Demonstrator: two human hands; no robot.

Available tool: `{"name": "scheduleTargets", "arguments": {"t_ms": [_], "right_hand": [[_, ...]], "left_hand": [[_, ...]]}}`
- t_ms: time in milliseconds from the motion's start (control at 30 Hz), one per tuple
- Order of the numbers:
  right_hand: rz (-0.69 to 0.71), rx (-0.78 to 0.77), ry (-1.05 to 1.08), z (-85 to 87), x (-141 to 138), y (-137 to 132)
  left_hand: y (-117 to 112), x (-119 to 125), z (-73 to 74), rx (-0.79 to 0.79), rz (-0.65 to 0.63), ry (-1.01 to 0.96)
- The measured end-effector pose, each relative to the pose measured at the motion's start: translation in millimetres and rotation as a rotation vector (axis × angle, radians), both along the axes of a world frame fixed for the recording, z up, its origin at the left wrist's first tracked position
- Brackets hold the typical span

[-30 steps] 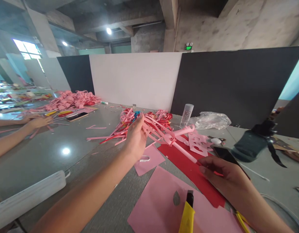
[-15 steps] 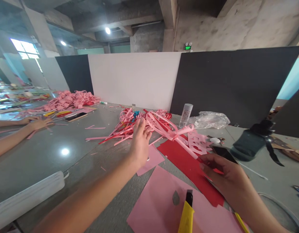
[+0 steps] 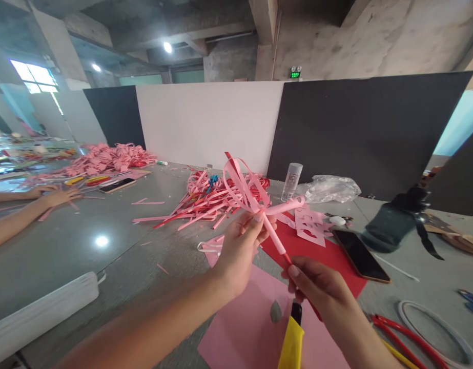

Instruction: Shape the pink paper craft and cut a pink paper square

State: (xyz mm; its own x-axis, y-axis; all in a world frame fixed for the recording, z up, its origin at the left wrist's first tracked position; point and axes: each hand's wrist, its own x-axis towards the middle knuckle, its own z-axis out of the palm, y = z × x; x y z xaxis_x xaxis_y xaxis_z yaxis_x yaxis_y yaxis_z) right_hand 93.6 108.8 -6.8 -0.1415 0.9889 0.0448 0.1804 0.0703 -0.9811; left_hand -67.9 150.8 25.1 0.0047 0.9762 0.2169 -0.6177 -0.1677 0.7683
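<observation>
we worked at a grey speckled table (image 3: 117, 241) in a bare concrete room, with white and black boards (image 3: 209, 123) standing along the table's far edge and round ceiling lights above.

we used the red paper sheet (image 3: 316, 251) as our landmark. just above its near-left corner we held a pink paper flower of looped strips on a thin rolled pink stem (image 3: 255, 197), lifted off the table and tilted, loops up and to the left. our left hand (image 3: 240, 251) was closed on the stem just under the loops; our right hand (image 3: 316, 287) pinched the stem's lower end, where it showed red.

behind the red sheet, toward the boards, lay a heap of pink and red paper strips (image 3: 205, 197), a clear plastic bottle (image 3: 290, 182) and a crumpled clear plastic bag (image 3: 328, 188). on its right edge rested a black phone (image 3: 360, 255). in front of it lay a large pink paper sheet (image 3: 244, 328) with a yellow utility knife (image 3: 292, 341) on it.

far left of the sheet, another person's hand (image 3: 55, 197) rested on the table before a pile of pink paper cutouts (image 3: 105, 159). bare table lay open between that hand and the strips.
</observation>
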Motion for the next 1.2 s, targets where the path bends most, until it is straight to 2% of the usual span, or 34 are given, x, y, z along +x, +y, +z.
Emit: {"name": "scheduleTargets", "arguments": {"t_ms": [100, 267, 400, 700, 900, 1000, 1133, 1200], "right_hand": [[0.042, -0.027, -0.013, -4.5, -5, -1], [-0.010, -0.060, 0.065, -10.6, -10, -1], [-0.073, -0.062, 0.117, -9.1, -16, -5], [-0.098, 0.002, 0.078, -4.0, -21, -16], [-0.076, -0.066, 0.176, -7.3, -23, -17], [-0.069, -0.054, 0.155, -8.6, -22, -15], [-0.066, -0.054, 0.079, -12.5, -20, -16], [-0.084, -0.037, 0.034, -16.2, -20, -18]], "left_hand": [[1, 0, -0.3, -0.007, 0.050, -0.033], [0, 1, -4.5, -0.067, -0.015, 0.000], [-1, 1, -6.9, -0.060, -0.021, 0.000], [-1, 8, -15.0, -0.079, -0.042, -0.018], [-1, 9, -22.1, -0.089, -0.080, -0.042], [-1, 8, -19.2, -0.089, -0.086, -0.051], [-6, 4, -6.0, -0.117, -0.088, -0.138], [-8, 3, 0.8, -0.169, -0.148, -0.227]]}}
